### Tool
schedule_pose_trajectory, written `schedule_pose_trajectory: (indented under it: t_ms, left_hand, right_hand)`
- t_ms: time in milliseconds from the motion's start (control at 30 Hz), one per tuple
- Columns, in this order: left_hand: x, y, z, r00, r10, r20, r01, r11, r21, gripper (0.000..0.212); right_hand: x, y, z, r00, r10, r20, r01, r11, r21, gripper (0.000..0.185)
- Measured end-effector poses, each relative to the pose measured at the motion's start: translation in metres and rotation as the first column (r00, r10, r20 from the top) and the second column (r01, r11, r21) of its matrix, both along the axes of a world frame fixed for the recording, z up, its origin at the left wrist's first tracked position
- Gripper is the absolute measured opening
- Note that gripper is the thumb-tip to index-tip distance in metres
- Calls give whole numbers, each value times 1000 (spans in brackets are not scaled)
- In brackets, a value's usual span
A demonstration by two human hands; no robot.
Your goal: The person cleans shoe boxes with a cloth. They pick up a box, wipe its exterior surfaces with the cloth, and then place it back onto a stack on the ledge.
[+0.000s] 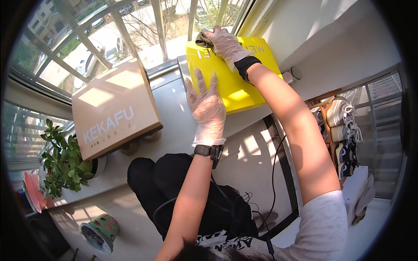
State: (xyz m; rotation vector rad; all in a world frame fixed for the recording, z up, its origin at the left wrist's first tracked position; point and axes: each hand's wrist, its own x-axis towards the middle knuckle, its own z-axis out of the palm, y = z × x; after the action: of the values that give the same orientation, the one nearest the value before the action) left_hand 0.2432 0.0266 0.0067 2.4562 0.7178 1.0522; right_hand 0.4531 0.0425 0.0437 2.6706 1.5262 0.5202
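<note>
A yellow cardboard box (241, 80) with printed lettering lies on the windowsill in front of me. Gloved in clear plastic, my right hand (225, 44) holds a dark crumpled cloth (204, 40) against the box's far left corner. My left hand (206, 104), in a similar glove, rests with fingers spread on the box's left edge; nothing is held in it. Both wrists wear black bands. A tan cardboard box (114, 107) with printed lettering stands to the left on the same sill.
Barred windows run along the far side. A leafy potted plant (67, 160) stands at the left, with a patterned bin (101, 231) on the floor below. Shoes (343, 130) fill a rack at the right. Black cables (276, 169) hang near my legs. A small glass (295, 73) stands by the wall.
</note>
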Motion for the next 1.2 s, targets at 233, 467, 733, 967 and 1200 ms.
schedule_pose_trajectory:
  t_ms: [233, 467, 733, 967, 1200]
  left_hand:
    - [3, -5, -1, 997, 45, -62, -42, 997, 63, 45]
    - [0, -2, 8, 999, -44, -12, 45, 998, 42, 46]
    - [-32, 2, 20, 901, 126, -415, -67, 986, 154, 48]
    - [-35, 1, 10, 878, 122, -463, -25, 977, 211, 56]
    - [-35, -2, 27, 857, 16, -516, 44, 994, 103, 51]
  right_hand:
    - [80, -109, -6, 945, -328, 3, 328, 944, -30, 52]
    - [92, -104, -9, 886, -460, -55, 460, 888, -16, 33]
    - [22, -85, 5, 890, -428, -159, 430, 902, -24, 35]
    - [28, -113, 14, 938, -344, -32, 339, 934, -113, 36]
    - [8, -142, 54, 882, -407, 236, 439, 533, -723, 35]
